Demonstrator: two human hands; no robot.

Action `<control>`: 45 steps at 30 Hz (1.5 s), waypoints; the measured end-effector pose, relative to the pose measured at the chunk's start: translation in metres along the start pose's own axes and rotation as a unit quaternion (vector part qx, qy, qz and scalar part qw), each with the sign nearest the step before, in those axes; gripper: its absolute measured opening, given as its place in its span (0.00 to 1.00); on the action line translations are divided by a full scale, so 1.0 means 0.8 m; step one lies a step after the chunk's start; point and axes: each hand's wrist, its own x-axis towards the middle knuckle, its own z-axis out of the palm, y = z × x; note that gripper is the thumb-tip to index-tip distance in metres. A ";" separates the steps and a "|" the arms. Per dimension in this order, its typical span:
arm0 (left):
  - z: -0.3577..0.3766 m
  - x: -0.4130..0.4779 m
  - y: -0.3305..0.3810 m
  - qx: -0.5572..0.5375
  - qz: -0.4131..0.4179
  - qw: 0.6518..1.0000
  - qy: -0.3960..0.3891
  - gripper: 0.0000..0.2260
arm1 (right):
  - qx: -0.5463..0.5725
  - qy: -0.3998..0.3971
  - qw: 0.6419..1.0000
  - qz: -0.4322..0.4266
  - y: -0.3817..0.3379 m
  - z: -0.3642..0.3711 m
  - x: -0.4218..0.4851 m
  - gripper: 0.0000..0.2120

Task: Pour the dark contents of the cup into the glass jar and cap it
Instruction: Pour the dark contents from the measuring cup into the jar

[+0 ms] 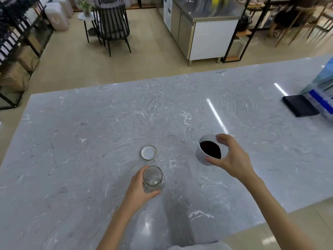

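Over on the left, the left hand is wrapped around the glass jar, fingers curled on its near side and thumb round the left wall, a firm hold. The jar stands upright on the grey marble-patterned countertop, mouth open, clear glass, looking almost bare inside apart from a few dark specks near the bottom. Just beyond it, apart from the jar and lying flat on the counter, sits the round lid, white inside facing up with a metallic rim. Nobody is touching it.

Moving right, here is the white cup, well apart from the jar, filled with dark contents close to the brim. The right hand grips it from the right side, thumb on the near wall, fingers over the far rim. Whether the cup rests on the counter or is just lifted, I cannot tell; it looks slightly tilted toward the camera.

Far right, at the counter's edge, a flat black slab lies beside a blurred blue and white package.
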 end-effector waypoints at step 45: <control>-0.197 0.082 0.297 -0.034 0.101 0.984 0.140 0.37 | 0.094 -0.297 0.911 -0.270 -0.258 -0.181 0.155 0.41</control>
